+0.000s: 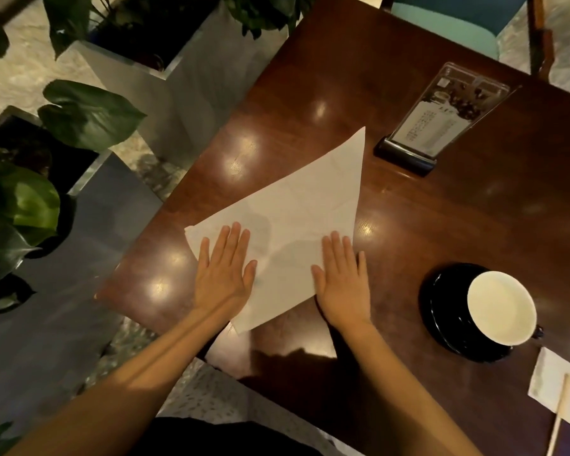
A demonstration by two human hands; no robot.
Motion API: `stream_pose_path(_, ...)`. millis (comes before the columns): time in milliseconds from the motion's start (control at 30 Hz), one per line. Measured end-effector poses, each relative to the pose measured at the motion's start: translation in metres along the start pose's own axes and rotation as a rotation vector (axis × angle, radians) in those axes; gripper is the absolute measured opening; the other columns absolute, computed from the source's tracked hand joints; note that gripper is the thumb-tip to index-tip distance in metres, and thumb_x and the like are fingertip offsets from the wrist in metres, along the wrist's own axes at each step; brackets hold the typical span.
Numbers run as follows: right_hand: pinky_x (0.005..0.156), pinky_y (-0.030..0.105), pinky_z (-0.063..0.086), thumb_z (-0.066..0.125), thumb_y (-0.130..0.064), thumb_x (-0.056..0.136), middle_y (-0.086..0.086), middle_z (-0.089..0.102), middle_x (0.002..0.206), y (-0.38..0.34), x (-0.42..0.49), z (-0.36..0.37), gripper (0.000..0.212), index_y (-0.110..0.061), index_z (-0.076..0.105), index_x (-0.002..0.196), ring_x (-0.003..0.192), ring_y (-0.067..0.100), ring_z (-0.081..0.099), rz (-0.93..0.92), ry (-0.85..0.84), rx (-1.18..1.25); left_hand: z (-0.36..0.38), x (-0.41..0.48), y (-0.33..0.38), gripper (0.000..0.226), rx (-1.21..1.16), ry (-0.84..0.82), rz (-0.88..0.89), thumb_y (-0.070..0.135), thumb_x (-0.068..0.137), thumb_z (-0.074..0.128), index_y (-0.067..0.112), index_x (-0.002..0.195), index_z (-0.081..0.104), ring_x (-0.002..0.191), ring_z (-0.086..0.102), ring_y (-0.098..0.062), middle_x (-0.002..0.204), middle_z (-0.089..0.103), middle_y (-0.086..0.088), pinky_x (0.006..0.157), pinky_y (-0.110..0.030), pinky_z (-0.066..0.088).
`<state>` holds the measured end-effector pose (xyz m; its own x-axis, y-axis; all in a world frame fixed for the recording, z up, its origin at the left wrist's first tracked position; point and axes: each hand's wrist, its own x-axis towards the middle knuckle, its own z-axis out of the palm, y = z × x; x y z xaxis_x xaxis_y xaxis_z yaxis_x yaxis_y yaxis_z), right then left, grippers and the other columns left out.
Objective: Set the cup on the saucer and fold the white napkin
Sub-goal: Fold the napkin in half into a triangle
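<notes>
The white napkin [297,218] lies flat on the dark wooden table [359,93], folded into a triangle with one tip pointing away from me. My left hand [224,271] rests palm down on its near left part, fingers spread. My right hand [341,281] presses flat on its near right edge, partly on the table. Neither hand holds anything. To the right, the black cup with a white inside [500,307] stands on the black saucer [441,311].
A menu card in a clear stand [441,120] is at the far side. A small white napkin with a wooden stick [560,390] lies at the near right. Potted plants [79,113] in grey planters line the left. A teal chair [448,24] is beyond the table.
</notes>
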<state>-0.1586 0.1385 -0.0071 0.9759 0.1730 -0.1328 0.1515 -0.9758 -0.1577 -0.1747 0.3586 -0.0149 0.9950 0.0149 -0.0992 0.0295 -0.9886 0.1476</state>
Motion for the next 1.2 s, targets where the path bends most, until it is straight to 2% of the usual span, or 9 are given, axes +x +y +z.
stream_pose_path(200,0.116,0.043,0.004,0.03,-0.038,0.098,0.009,0.025,0.154,0.027,0.016,-0.014,0.058,-0.008,0.022,0.147,0.143,0.025,0.017,0.18,0.058,0.053,0.003,0.001,-0.001,0.059,-0.007,0.024,0.001,0.042,0.095,0.026,0.013,0.147,0.02,0.143,0.01,-0.016,0.155,0.02,-0.004,0.116,-0.041,-0.002)
stream_pose_path(333,0.1,0.037,0.042,0.053,-0.026,0.091,0.013,0.051,0.126,0.021,0.059,-0.036,0.044,-0.004,0.045,0.129,0.115,0.026,0.048,0.354,0.197,0.471,0.001,0.001,-0.001,0.059,0.002,0.016,0.005,0.041,0.095,0.026,0.012,0.146,0.021,0.143,0.01,-0.016,0.154,0.022,-0.005,0.116,-0.041,-0.003)
stream_pose_path(433,0.075,0.023,0.047,0.062,-0.025,0.088,0.01,0.055,0.117,0.014,0.097,-0.052,0.043,-0.004,0.049,0.123,0.096,0.019,0.056,0.531,0.156,0.796,-0.001,0.002,-0.001,0.059,0.004,0.004,0.01,0.041,0.095,0.026,0.012,0.146,0.023,0.142,0.005,-0.013,0.154,0.023,-0.005,0.115,-0.041,-0.004)
stream_pose_path(567,0.077,0.033,0.05,0.063,-0.023,0.086,0.006,0.059,0.112,0.013,0.136,-0.067,0.039,-0.009,0.05,0.119,0.094,0.021,0.057,0.738,0.018,1.059,0.0,0.0,-0.003,0.058,-0.009,0.001,0.02,0.042,0.095,0.025,0.014,0.146,0.02,0.142,0.002,-0.013,0.154,0.02,-0.004,0.115,-0.041,-0.004)
stream_pose_path(667,0.075,0.037,0.049,0.054,-0.013,0.087,0.01,0.063,0.101,0.002,0.149,-0.08,0.017,-0.007,0.059,0.103,0.088,0.024,0.059,0.551,0.094,0.921,-0.001,0.002,-0.001,0.059,-0.025,-0.037,0.012,0.043,0.095,0.022,0.013,0.146,0.02,0.142,0.003,-0.014,0.154,0.02,-0.004,0.114,-0.041,-0.005)
stream_pose_path(800,0.066,0.033,0.039,0.047,-0.012,0.088,0.004,0.055,0.08,-0.04,0.137,-0.085,0.009,-0.015,0.051,0.081,0.072,0.021,0.05,0.005,0.262,0.58,-0.013,0.006,-0.006,0.071,-0.318,-0.044,0.005,0.055,0.087,0.009,0.019,0.148,0.006,0.14,-0.015,-0.007,0.153,-0.006,0.007,0.109,-0.025,-0.025)
stream_pose_path(933,0.069,0.034,0.024,0.047,-0.016,0.083,0.004,0.057,0.077,-0.078,0.106,-0.059,0.02,-0.015,0.061,0.096,0.076,0.026,0.051,-0.315,0.263,0.119,-0.049,0.018,-0.018,0.058,-0.784,0.173,-0.18,0.039,0.096,0.042,0.015,0.146,0.023,0.135,0.021,-0.006,0.144,0.023,0.012,0.111,-0.023,0.015)
stream_pose_path(1033,0.077,0.037,0.03,0.062,-0.013,0.077,0.003,0.056,0.082,-0.078,0.086,-0.029,0.029,-0.017,0.064,0.106,0.078,0.025,0.053,-0.464,0.214,0.034,-0.065,0.039,-0.032,0.054,-1.209,0.15,-0.499,0.03,0.096,0.047,0.019,0.144,0.027,0.117,0.052,-0.014,0.134,0.047,0.004,0.097,-0.032,0.044)
stream_pose_path(1200,0.09,0.043,0.036,0.062,-0.019,0.084,0.006,0.056,0.099,-0.05,0.069,-0.027,0.033,-0.014,0.058,0.117,0.096,0.024,0.044,-0.388,0.044,0.095,-0.07,0.064,-0.056,0.052,-1.513,0.059,-0.824,0.022,0.093,0.055,0.011,0.138,0.032,0.082,0.065,-0.025,0.111,0.057,-0.014,0.065,-0.031,0.058)
